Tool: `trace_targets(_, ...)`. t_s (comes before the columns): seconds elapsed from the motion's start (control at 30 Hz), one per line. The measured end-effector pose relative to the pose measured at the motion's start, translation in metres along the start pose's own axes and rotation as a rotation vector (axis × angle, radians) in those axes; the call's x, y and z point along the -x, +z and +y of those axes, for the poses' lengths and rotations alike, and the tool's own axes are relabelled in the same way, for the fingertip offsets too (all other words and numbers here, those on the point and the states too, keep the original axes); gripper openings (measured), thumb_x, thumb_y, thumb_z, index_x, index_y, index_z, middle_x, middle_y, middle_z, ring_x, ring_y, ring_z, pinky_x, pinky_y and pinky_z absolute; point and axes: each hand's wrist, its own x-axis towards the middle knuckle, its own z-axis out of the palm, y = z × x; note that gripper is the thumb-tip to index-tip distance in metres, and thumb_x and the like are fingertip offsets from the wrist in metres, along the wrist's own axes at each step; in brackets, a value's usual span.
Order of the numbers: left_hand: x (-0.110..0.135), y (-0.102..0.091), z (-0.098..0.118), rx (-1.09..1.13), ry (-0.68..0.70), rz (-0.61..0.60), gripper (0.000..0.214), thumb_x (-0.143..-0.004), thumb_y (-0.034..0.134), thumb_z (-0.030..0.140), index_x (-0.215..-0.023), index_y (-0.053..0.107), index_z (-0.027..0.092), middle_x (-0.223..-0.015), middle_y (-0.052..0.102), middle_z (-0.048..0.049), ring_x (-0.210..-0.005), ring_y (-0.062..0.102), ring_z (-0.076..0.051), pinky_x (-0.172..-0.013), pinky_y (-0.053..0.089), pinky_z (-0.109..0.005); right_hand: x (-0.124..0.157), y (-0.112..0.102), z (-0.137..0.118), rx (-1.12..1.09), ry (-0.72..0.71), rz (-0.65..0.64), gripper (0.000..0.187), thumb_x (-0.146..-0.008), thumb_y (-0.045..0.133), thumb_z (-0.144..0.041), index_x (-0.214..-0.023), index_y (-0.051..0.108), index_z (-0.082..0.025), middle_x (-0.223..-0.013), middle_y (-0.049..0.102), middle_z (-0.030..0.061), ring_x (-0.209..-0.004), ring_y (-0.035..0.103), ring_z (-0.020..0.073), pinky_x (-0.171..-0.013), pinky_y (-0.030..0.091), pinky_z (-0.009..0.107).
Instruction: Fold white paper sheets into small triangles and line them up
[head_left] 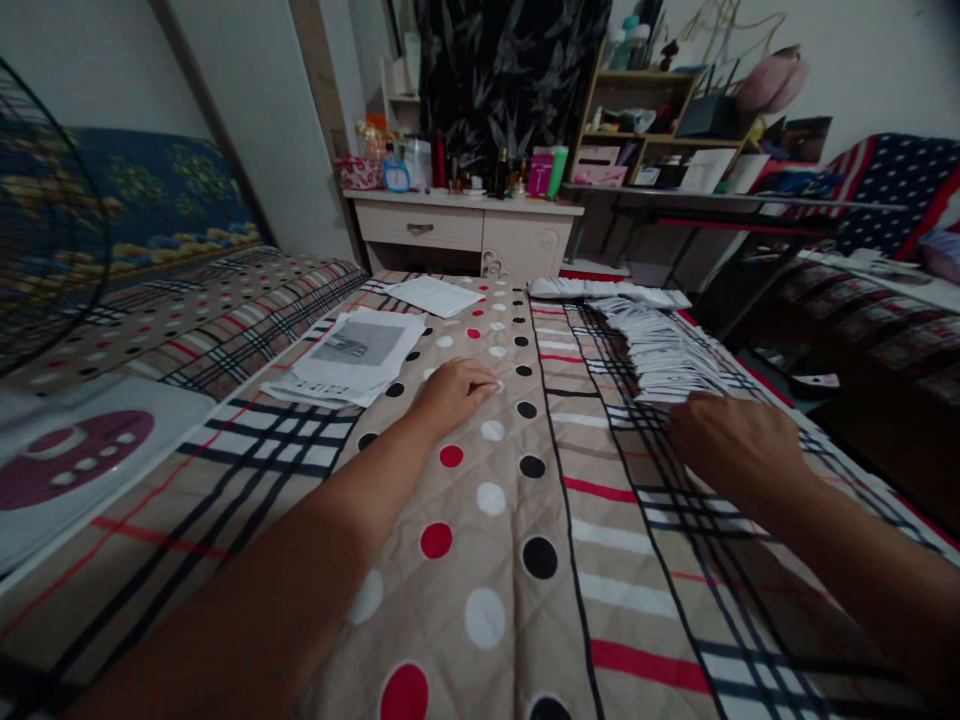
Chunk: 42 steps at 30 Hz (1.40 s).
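Observation:
My left hand (454, 392) rests palm down on the dotted beige quilt (495, 520), fingers together and curled slightly, holding nothing that I can see. My right hand (726, 437) reaches to the near end of a long fanned row of white paper slips (654, 345) lying on the plaid part of the quilt; its fingers point away and are hidden behind the knuckles. A loose stack of printed sheets (354, 358) lies just left of my left hand, with a single white sheet (433, 295) beyond it.
A white dresser (465, 232) crowded with bottles and a clock stands past the bed's foot. Shelves and a dark desk (697, 205) are at the back right. A fan grille (45, 220) is at the far left, another bed at right.

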Motion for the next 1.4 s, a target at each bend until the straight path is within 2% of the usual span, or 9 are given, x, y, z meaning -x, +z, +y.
trace_targets(0.17,0.0,0.0,0.0,0.07,-0.026,0.002,0.013,-0.086,0.064,0.021,-0.088,0.077,0.02,-0.096,0.076,-0.0058,-0.095,0.068,-0.02,-0.09,0.051,-0.033,-0.007,-0.037,-0.067,-0.204,-0.26,0.199,0.029,-0.093,0.047,-0.034,-0.091,0.074,-0.023,-0.091,0.074,0.0096,-0.081,0.07,0.026,-0.059,0.038,0.029)
trace_targets(0.37,-0.005,-0.009,0.0,0.066,-0.19,0.004,0.016,-0.083,0.064,0.02,-0.089,0.078,0.017,-0.092,0.077,-0.0065,-0.087,0.07,-0.02,-0.082,0.053,-0.031,-0.028,-0.009,-0.132,-0.652,-0.488,0.36,0.021,-0.09,0.051,-0.024,-0.091,0.072,-0.021,-0.1,0.071,0.0057,-0.086,0.067,0.0185,-0.066,0.041,0.025)
trace_targets(0.47,-0.01,-0.039,-0.01,-0.068,-0.275,-0.076,0.015,-0.076,0.067,0.02,-0.086,0.079,0.018,-0.085,0.077,-0.0059,-0.079,0.07,-0.021,-0.074,0.052,-0.03,-0.034,0.007,-0.135,-0.85,-0.518,0.369,0.017,-0.088,0.054,-0.021,-0.089,0.071,-0.02,-0.099,0.069,0.0061,-0.086,0.066,0.0178,-0.074,0.045,0.026)
trace_targets(0.67,-0.005,-0.13,-0.044,-0.107,-0.555,-0.274,0.02,-0.048,0.082,0.021,-0.067,0.074,0.02,-0.062,0.07,0.0013,-0.059,0.062,-0.015,-0.057,0.046,-0.024,-0.04,0.016,-0.128,-0.989,-0.585,0.371,0.014,-0.085,0.059,-0.019,-0.089,0.072,-0.02,-0.098,0.069,0.0061,-0.087,0.065,0.0193,-0.08,0.048,0.029)
trace_targets(0.8,0.003,-0.154,-0.058,-0.183,-0.663,-0.334,0.028,-0.039,0.085,0.025,-0.063,0.071,0.022,-0.063,0.069,0.0016,-0.059,0.061,-0.016,-0.053,0.044,-0.024,-0.042,0.017,-0.129,-1.012,-0.584,0.36,0.014,-0.084,0.06,-0.018,-0.089,0.073,-0.02,-0.098,0.069,0.0061,-0.087,0.065,0.0192,-0.081,0.048,0.029)
trace_targets(1.1,0.009,-0.153,-0.058,-0.27,-0.761,-0.411,0.012,-0.05,0.076,0.023,-0.06,0.072,0.021,-0.063,0.07,-0.0003,-0.059,0.062,-0.016,-0.052,0.043,-0.022,-0.044,0.02,-0.129,-1.044,-0.586,0.351,0.015,-0.083,0.06,-0.017,-0.09,0.073,-0.019,-0.098,0.068,0.0063,-0.088,0.065,0.0189,-0.082,0.048,0.03)
trace_targets(1.2,0.006,-0.15,-0.05,-0.369,-0.769,-0.346,0.005,-0.051,0.072,0.021,-0.056,0.071,0.019,-0.056,0.067,-0.0006,-0.055,0.06,-0.016,-0.048,0.04,-0.022,-0.044,0.02,-0.129,-1.053,-0.597,0.366,0.015,-0.083,0.06,-0.016,-0.087,0.073,-0.02,-0.095,0.068,0.006,-0.087,0.065,0.0194,-0.081,0.049,0.031)
trace_targets(1.3,-0.004,-0.127,-0.022,-0.38,-0.628,-0.27,0.002,-0.055,0.07,0.019,-0.055,0.071,0.017,-0.056,0.067,-0.0022,-0.057,0.06,-0.017,-0.05,0.039,-0.024,-0.04,0.017,-0.13,-1.093,-0.581,0.413,0.02,-0.08,0.061,-0.015,-0.096,0.071,-0.02,-0.102,0.067,0.0072,-0.08,0.064,0.0177,-0.074,0.05,0.03)
trace_targets(1.4,-0.017,-0.085,0.026,-0.198,-0.409,-0.283,0.011,-0.063,0.064,0.015,-0.063,0.074,0.015,-0.057,0.067,-0.0015,-0.058,0.06,-0.016,-0.054,0.04,-0.025,-0.034,0.012,-0.129,-1.156,-0.578,0.462,0.051,-0.076,0.063,-0.015,-0.127,0.059,-0.025,-0.134,0.054,0.0101,-0.071,0.062,0.0138,-0.07,0.052,0.031)
